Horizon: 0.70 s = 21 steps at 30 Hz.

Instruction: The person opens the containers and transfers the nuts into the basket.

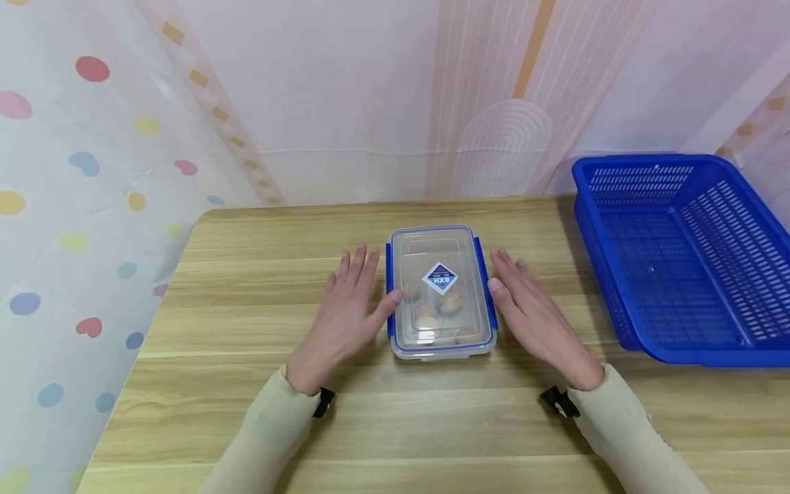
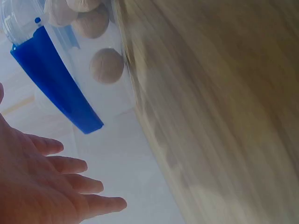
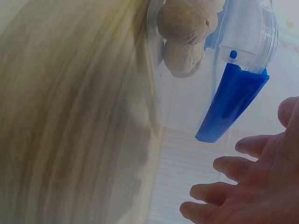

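Note:
A clear lidded plastic box (image 1: 426, 240) with blue side clips lies on the wooden table between both hands. Several round light-brown nuts, walnut-like, show through its walls; one nut (image 2: 107, 66) sits apart from the others in the left wrist view. My left hand (image 1: 342, 315) is spread at the box's left side, its thumb overlapping the lid's edge in the head view. On the other side, my right hand (image 1: 533, 315) has its fingers extended beside the right blue clip (image 3: 231, 102), thumb near that clip. Both palms face the box.
A blue perforated plastic basket (image 1: 648, 343) stands on the table at the right. Behind the table hangs a patterned pale cloth (image 1: 345, 103), which also covers the left side. The wooden table (image 1: 222, 295) extends around the box.

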### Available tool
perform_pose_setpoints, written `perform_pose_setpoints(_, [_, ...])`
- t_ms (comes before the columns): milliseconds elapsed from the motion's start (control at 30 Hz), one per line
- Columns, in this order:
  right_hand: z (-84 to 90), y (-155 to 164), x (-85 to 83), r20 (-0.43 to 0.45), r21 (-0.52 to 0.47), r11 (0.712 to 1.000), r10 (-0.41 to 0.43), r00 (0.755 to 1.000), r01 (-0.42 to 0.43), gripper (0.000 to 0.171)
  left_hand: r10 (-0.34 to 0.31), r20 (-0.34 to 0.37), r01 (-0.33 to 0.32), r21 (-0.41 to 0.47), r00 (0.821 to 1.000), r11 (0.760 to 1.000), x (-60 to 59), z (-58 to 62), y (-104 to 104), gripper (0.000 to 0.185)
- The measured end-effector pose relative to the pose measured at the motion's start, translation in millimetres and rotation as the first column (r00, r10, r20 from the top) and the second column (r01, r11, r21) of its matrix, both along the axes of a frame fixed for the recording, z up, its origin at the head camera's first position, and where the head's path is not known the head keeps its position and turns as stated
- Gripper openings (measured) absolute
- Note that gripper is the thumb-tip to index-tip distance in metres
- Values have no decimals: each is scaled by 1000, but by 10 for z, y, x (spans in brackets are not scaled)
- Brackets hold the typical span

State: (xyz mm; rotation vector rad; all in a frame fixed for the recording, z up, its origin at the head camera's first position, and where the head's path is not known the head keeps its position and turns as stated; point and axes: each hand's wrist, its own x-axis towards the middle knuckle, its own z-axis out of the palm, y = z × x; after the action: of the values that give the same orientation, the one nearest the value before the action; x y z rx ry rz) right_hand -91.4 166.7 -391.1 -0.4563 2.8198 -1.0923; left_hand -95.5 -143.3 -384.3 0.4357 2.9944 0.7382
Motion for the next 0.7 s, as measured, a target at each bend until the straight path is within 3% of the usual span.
perform_pose_setpoints(267, [-23,-12,-41,116,-90,996,19,993,-9,65,-25,51,21,74,998,997,-25,-42,99,91])
perform_pose_setpoints(700, [-52,-19,-54,151,-133,991,16,988,4,59,-77,64,70,98,995,993,-55,-101,124,83])
